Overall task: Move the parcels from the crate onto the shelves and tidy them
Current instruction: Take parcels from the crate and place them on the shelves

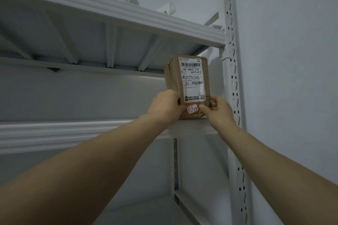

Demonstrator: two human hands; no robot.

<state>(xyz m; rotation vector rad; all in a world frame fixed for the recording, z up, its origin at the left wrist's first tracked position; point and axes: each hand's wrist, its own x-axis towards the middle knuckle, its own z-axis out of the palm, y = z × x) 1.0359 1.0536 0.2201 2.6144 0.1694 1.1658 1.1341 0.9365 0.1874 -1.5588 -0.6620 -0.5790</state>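
parcel (pixel 188 86) label "P802 T70", sticker (pixel 192 109) "3-1-11"

parcel (pixel 188 86) is showing brown card, carrying a white label (pixel 193 76) with black barcode stripes. small sticker (pixel 192 109) is showing white, red-bordered. shelf (pixel 73 130) and hole-dotted upright (pixel 232 78) are presenting white.

**A:** Where's your camera on this one?

**B:** Just the one, worn on your head. You've got it tilted up, catching the underside of the upper shelf (pixel 109 42), and facing the right corner post (pixel 231 78). It's close in: the parcel (pixel 190 78) sits near mid-frame, your arms (pixel 91 179) run up from the bottom edge.
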